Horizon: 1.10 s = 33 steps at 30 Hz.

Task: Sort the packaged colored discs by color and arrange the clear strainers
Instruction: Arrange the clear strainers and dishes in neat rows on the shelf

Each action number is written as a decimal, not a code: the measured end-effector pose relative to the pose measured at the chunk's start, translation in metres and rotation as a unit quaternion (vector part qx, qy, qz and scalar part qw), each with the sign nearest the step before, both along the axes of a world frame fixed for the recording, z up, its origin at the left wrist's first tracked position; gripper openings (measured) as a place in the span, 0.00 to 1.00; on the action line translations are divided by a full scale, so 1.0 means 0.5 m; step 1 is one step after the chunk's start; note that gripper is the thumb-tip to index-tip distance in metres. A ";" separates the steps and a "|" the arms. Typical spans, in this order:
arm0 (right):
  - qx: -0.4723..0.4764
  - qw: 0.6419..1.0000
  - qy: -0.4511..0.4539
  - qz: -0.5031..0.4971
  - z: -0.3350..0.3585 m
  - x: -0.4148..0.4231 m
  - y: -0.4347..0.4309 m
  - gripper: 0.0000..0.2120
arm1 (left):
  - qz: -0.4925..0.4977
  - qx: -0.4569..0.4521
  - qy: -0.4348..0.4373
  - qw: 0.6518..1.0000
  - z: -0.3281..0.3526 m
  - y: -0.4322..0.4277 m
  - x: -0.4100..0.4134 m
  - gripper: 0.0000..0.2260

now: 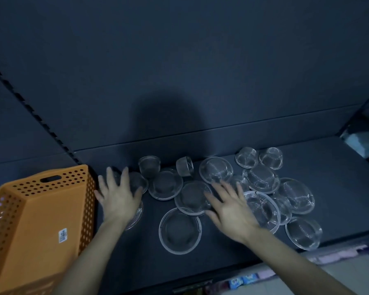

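Several clear mesh strainers lie scattered on a dark shelf (339,188), most of them rim down. A large one (180,231) sits nearest me in the middle. My left hand (117,195) hovers with fingers spread over two strainers at the left end, partly hiding them. My right hand (230,209) is also spread flat, palm down, between a middle strainer (192,198) and a wide-rimmed one (262,209). Neither hand grips anything. No coloured discs show on the shelf.
An orange perforated basket (36,226) lies tipped on the shelf's left end, close to my left hand. The dark back panel (179,81) rises behind the strainers. Packaged goods (241,281) show on a lower level below the shelf edge.
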State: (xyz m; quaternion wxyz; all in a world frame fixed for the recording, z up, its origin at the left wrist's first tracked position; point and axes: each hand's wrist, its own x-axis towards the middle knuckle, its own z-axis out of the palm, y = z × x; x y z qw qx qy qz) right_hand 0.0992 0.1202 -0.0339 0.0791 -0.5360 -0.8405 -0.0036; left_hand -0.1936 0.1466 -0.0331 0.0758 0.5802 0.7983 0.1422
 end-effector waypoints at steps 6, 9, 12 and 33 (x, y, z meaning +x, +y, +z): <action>-0.070 0.997 0.006 0.035 -0.026 -0.069 0.023 0.24 | -0.042 -0.031 -0.019 0.998 -0.025 0.017 0.000 0.32; -0.062 0.997 0.021 0.027 -0.028 -0.046 0.029 0.23 | -0.102 0.001 0.013 0.995 -0.039 0.010 0.034 0.32; -0.053 0.998 0.011 0.029 -0.015 -0.016 0.029 0.23 | -0.148 0.024 0.043 0.988 -0.047 0.015 0.062 0.32; -0.034 0.998 0.023 0.049 0.009 0.092 0.037 0.19 | -0.168 0.045 -0.094 0.980 -0.005 0.016 0.222 0.27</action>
